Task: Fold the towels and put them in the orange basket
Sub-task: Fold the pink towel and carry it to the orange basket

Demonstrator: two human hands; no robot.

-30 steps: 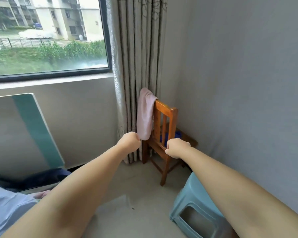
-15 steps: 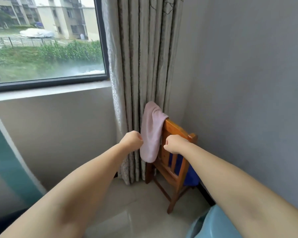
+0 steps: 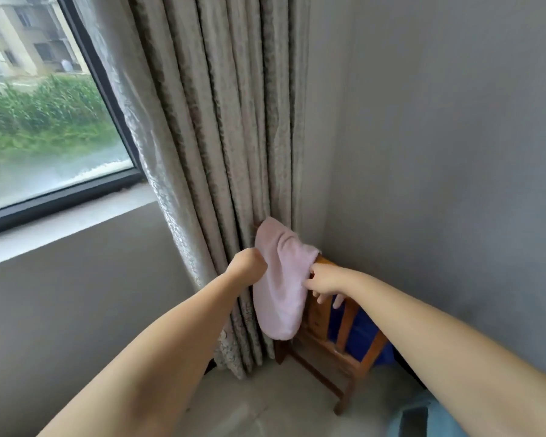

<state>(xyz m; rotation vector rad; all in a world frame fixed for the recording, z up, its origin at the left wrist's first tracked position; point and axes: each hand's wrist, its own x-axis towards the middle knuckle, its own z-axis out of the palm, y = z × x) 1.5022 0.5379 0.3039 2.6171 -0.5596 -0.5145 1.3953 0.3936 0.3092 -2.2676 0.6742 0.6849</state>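
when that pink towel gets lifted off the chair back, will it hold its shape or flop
Probably flop: the pink towel hangs limp over the chair, creasing near the right hand. It likely weighs little, looking thin. It may snag slightly, since it drapes over the wooden top rail.

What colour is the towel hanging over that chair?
Pale pink. The towel shows best in the head view, draped over the wooden chair.

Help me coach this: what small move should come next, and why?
Probably pinch the towel with the right hand and lift it off the chair. It hangs draped over the chair's back; the hand's fingers reach its edge; the left hand is fisted beside it.
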